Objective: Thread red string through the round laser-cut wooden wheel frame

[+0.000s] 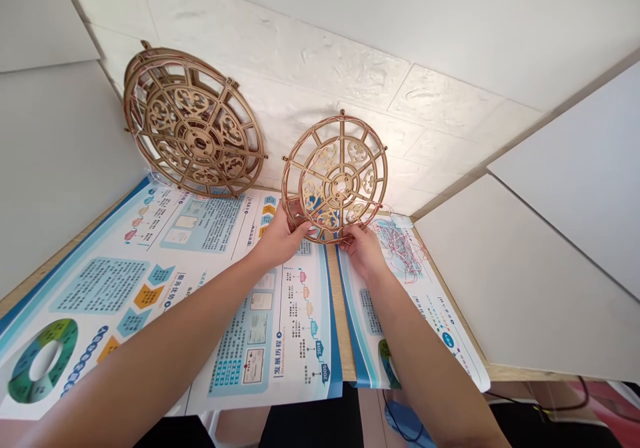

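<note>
A round wooden openwork wheel [342,187] with spokes, scroll cutouts and red and white wires along its rings stands tilted up near the back wall. My left hand [283,235] grips its lower left rim, thumb in front. On the lower right rim my right hand [363,248] is closed, its fingertips partly behind the wood. To the left, a stack of similar wooden wheels [200,143] leans against the wall. A tangle of thin red and white wires [403,245] lies on the table, right of my right hand.
Printed posters [185,348] with blue edges cover much of the wooden table [340,315], a strip of which shows between them. A white brick-patterned wall [310,55] stands behind. White panels [540,288] flank the right side, and another panel [55,148] the left.
</note>
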`<state>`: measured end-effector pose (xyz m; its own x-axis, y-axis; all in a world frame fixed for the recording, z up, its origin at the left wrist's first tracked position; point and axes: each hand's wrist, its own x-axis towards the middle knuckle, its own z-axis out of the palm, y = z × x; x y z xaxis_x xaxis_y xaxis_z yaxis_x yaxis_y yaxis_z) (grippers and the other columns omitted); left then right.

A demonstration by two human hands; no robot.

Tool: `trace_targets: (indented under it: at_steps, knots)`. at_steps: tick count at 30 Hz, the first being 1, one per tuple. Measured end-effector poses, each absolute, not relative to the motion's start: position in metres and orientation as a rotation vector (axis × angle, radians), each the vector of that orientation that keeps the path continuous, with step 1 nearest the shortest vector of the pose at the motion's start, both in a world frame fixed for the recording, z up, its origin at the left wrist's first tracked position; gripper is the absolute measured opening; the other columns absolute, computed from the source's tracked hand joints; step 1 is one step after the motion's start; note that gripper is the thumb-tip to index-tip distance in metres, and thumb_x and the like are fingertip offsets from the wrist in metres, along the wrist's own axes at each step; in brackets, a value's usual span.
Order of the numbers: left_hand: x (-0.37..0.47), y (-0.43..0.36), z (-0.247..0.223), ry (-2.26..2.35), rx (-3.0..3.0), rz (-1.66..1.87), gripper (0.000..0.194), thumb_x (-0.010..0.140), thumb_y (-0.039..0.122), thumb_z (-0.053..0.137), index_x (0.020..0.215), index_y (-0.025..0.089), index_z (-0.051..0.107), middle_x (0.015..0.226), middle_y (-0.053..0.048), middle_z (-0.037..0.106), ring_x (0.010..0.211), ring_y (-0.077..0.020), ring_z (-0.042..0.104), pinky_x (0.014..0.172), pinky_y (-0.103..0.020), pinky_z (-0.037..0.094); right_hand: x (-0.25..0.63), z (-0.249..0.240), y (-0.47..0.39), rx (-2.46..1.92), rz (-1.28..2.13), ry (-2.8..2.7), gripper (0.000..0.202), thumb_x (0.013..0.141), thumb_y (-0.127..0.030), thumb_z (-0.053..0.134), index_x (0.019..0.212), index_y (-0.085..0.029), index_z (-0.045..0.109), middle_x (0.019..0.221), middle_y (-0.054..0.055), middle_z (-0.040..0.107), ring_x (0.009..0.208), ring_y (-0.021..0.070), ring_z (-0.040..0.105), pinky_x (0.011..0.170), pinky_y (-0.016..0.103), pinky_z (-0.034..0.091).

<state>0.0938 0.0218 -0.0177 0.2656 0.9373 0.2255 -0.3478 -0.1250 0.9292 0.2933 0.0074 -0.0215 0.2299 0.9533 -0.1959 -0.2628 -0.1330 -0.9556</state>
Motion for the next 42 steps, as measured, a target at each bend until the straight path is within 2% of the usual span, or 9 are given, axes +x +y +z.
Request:
trace_targets:
  at_steps: [4,7,13,19,24,32,37,42]
  knots:
    - [0.096,0.017,-0.015,0.678,1.211,1.254,0.044,0.083,0.021,0.072,0.120,0.021,0.048,0.130,-0.015,0.062,0.111,-0.0254,0.067,0.085,-0.039,0.063,0.292,-0.019,0.007,-1.260,1.242,-0.734,0.023,0.056,-0.025,0.075,0.067,-0.021,0.055,0.063,-0.001,0.061,0.055,0.0123,0.051,0.045,0.023,0.036]
    - [0.099,0.016,-0.015,0.713,1.124,1.290,0.047,0.080,0.021,0.074,0.118,0.022,0.047,0.125,-0.013,0.064,0.108,-0.0256,0.068,0.077,-0.037,0.064,0.291,-0.017,0.007,-1.271,1.219,-0.735,0.024,0.056,-0.025,0.075,0.065,-0.021,0.053,0.061,-0.002,0.059,0.053,0.0121,0.050,0.044,0.024,0.035]
    - [0.102,0.021,-0.016,0.814,0.976,1.343,0.043,0.071,0.019,0.077,0.103,0.021,0.049,0.102,-0.009,0.071,0.097,-0.0273,0.070,0.064,-0.037,0.064,0.289,-0.019,0.006,-1.267,1.201,-0.789,0.025,0.059,-0.027,0.078,0.065,-0.021,0.054,0.062,-0.003,0.059,0.053,0.0121,0.051,0.044,0.024,0.036]
    - [0.096,0.031,-0.018,0.928,0.854,1.341,0.040,0.064,0.021,0.082,0.090,0.020,0.052,0.093,-0.006,0.071,0.086,-0.0242,0.069,0.061,-0.033,0.059,0.291,-0.031,0.008,-1.292,1.124,-0.890,0.032,0.064,-0.035,0.082,0.065,-0.022,0.053,0.061,-0.002,0.060,0.053,0.0130,0.052,0.047,0.026,0.039]
    - [0.090,0.040,-0.025,0.983,0.737,1.359,0.032,0.060,0.019,0.078,0.081,0.020,0.055,0.078,-0.002,0.065,0.073,-0.0192,0.065,0.058,-0.028,0.051,0.290,-0.037,0.006,-1.373,1.067,-1.087,0.038,0.073,-0.046,0.082,0.063,-0.022,0.055,0.055,-0.001,0.060,0.048,0.0147,0.053,0.049,0.028,0.042]
    - [0.084,0.044,-0.023,1.006,0.715,1.383,0.028,0.058,0.018,0.075,0.079,0.019,0.056,0.076,-0.003,0.066,0.071,-0.0170,0.064,0.060,-0.027,0.048,0.286,-0.029,0.000,-1.356,1.099,-1.191,0.043,0.073,-0.055,0.082,0.062,-0.022,0.056,0.051,-0.001,0.058,0.046,0.0140,0.052,0.048,0.028,0.040]
    - [0.075,0.050,-0.023,0.971,0.755,1.339,0.027,0.056,0.016,0.071,0.079,0.020,0.056,0.075,-0.002,0.065,0.073,-0.0189,0.065,0.061,-0.028,0.048,0.295,-0.023,0.003,-1.248,1.202,-1.157,0.039,0.074,-0.056,0.079,0.072,-0.022,0.061,0.061,0.000,0.062,0.048,0.0144,0.054,0.045,0.027,0.040]
    - [0.066,0.057,-0.027,0.968,0.799,1.299,0.031,0.054,0.015,0.070,0.082,0.020,0.058,0.078,-0.003,0.066,0.075,-0.0207,0.066,0.063,-0.030,0.052,0.320,-0.023,0.009,-1.253,1.161,-0.984,0.040,0.072,-0.059,0.076,0.081,-0.022,0.063,0.065,0.000,0.065,0.046,0.0138,0.054,0.040,0.026,0.036]
